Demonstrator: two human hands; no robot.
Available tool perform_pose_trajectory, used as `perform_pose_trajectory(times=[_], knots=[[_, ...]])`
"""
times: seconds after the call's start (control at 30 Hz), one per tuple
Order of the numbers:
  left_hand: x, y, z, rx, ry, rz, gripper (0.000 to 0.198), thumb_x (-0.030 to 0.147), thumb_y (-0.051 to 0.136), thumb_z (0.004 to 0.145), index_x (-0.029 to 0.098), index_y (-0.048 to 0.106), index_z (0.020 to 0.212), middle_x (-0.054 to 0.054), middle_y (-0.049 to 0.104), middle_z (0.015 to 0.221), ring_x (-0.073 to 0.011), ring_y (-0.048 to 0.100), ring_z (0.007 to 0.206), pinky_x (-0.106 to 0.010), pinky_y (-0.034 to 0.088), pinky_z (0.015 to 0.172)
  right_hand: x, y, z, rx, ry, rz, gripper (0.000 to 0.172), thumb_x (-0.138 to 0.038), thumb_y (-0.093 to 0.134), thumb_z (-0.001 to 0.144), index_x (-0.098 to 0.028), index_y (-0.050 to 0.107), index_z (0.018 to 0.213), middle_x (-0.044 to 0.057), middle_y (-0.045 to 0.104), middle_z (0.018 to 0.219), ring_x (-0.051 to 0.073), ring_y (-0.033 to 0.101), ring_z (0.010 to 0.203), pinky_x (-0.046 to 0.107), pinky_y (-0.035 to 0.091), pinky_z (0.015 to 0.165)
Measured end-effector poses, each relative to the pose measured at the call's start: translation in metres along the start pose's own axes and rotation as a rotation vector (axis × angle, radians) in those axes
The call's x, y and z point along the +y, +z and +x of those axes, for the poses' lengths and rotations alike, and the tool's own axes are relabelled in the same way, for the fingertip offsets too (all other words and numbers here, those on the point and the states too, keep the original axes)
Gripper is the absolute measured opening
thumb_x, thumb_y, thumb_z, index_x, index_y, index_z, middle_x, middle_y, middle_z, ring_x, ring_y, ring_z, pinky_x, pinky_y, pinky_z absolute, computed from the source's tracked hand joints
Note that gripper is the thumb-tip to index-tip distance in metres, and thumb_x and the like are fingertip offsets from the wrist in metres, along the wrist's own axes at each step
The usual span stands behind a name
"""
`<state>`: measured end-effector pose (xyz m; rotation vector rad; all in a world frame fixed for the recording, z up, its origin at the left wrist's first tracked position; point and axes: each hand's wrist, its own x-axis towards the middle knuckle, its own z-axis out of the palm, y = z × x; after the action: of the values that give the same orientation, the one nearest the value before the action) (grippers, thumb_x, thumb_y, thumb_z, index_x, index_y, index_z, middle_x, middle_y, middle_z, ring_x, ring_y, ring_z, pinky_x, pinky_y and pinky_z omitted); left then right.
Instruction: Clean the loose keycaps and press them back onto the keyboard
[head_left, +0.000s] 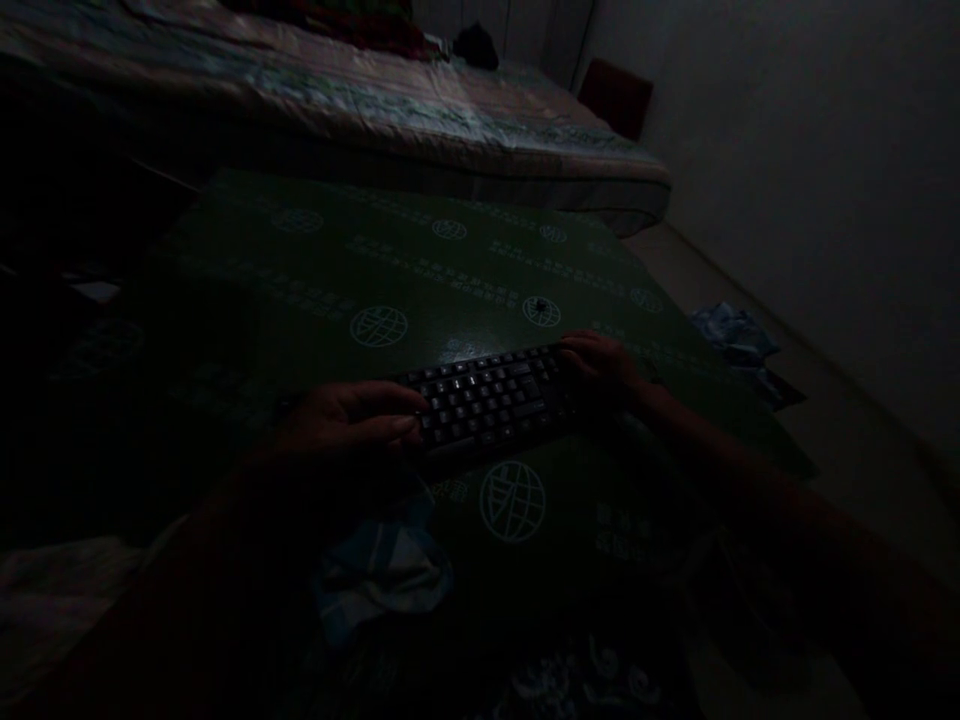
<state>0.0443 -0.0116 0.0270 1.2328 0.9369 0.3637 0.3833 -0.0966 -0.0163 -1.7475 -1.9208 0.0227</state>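
Note:
A black computer keyboard [487, 403] is at the middle of the view, over a green printed board [450, 265]. My left hand [352, 415] grips its left end, with the thumb and fingers reaching onto the keys. At the far right end, my right hand [600, 362] is closed around the keyboard's edge. Whether the keyboard rests on the board or is lifted slightly, I cannot tell in the dim light. A crumpled blue and white checked cloth [386, 570] lies on the board, nearer to me than the keyboard.
Beyond the board stands a bed with a patterned mattress [450, 115]. A pale wall [787, 130] runs along the right. Crumpled bluish cloth [735, 332] lies on the floor at the right. The left side is too dark to make out.

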Motion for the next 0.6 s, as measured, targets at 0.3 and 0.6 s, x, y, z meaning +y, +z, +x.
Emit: perform_pose_trajectory(times=[0.3, 0.6], knots=[[-0.006, -0.005, -0.001, 0.008, -0.016, 0.006, 0.025, 0.023, 0.076, 0.058, 0.019, 0.069, 0.082, -0.001, 0.069, 0.065, -0.0136, 0.062, 0.058, -0.020, 0.050, 0.051, 0.029, -0.004, 0.001, 0.095, 0.021, 0.033, 0.018, -0.026, 0.050, 0.081, -0.020, 0.067, 0.084, 0.006, 0.067, 0.084, 0.018, 0.063, 0.077, 0.030, 0.050, 0.070], [-0.008, -0.010, 0.001, -0.013, -0.086, 0.045, 0.030, 0.027, 0.077, 0.058, 0.017, 0.069, 0.085, -0.002, 0.069, 0.068, -0.0159, 0.063, 0.061, -0.023, 0.050, 0.056, 0.058, -0.002, 0.033, 0.080, 0.250, -0.057, 0.020, -0.025, 0.052, 0.077, -0.020, 0.070, 0.086, 0.007, 0.070, 0.090, 0.020, 0.065, 0.082, 0.032, 0.051, 0.074]])
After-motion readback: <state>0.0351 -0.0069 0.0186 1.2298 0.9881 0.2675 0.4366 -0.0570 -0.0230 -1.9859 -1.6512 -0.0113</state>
